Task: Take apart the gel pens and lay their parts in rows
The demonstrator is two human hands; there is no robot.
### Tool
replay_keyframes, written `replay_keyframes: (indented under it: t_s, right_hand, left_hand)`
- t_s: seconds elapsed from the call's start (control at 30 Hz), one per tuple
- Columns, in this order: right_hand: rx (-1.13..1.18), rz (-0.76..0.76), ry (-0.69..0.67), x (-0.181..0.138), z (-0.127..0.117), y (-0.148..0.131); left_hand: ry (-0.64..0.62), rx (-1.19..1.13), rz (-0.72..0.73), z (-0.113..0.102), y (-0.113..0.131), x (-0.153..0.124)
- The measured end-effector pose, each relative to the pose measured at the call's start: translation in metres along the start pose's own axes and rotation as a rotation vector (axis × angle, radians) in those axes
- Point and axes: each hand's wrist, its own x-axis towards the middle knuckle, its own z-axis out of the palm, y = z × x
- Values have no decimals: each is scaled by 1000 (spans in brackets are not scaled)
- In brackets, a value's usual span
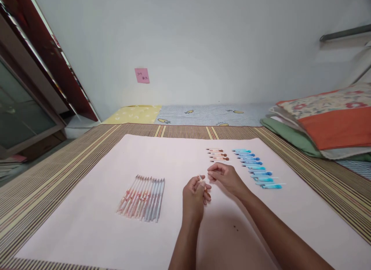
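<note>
Over the middle of the white paper sheet [95, 208], my left hand [193, 196] is closed around a small pen, whose whitish tip shows above the fingers and whose orange-brown end shows below. Close by on its right is my right hand [224, 176], thumb and fingertips pinched together; I cannot make out anything between them. Just beyond the right hand lie several short brown-and-cream pens [218, 154] in a column. To its right, several short blue pens [257, 168] form a slanting column. A row of long slim pens [142, 198], pinkish to grey, lies side by side on the left.
A striped mat [62, 177] spreads beneath the paper. Folded bedding with an orange-edged floral cover [336, 119] is stacked at right. A pink note [142, 75] sticks to the wall behind. Two dark specks [235, 228] lie on the paper near me.
</note>
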Motion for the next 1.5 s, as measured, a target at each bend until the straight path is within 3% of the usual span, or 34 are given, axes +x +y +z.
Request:
replay_keyframes:
  t_s: [0.17,0.4,0.77,0.87,1.0,1.13,1.33,1.43,1.5]
  right_hand:
    - [4,-51,-47,-14,4,-27]
    - [-338,-273,-206,-18,-1,-59]
    - [-653,-439,-289,-26,-1,-71]
    - [-613,-412,-223,-27,-2,-68]
    - [-492,-252,-117,-30,0,-58]
    - [-271,-82,-98,-39,14,-45]
    - [-11,-6,-50,-48,28,-26]
    - [-93,-45,15,-39,9,-17]
    - [-342,-76,93,-27,-12,-11]
  left_hand:
    - [-3,120,51,-1,2,-3]
    - [10,231,104,1,6,-8]
    - [41,219,140,0,3,-10]
    - [22,255,157,0,3,-8]
    - [35,238,138,1,4,-8]
    - [77,156,111,2,0,-9]
    - [84,197,69,0,-6,-5]
    - [120,224,73,-2,-7,-2]
    - [126,171,57,-3,-9,1]
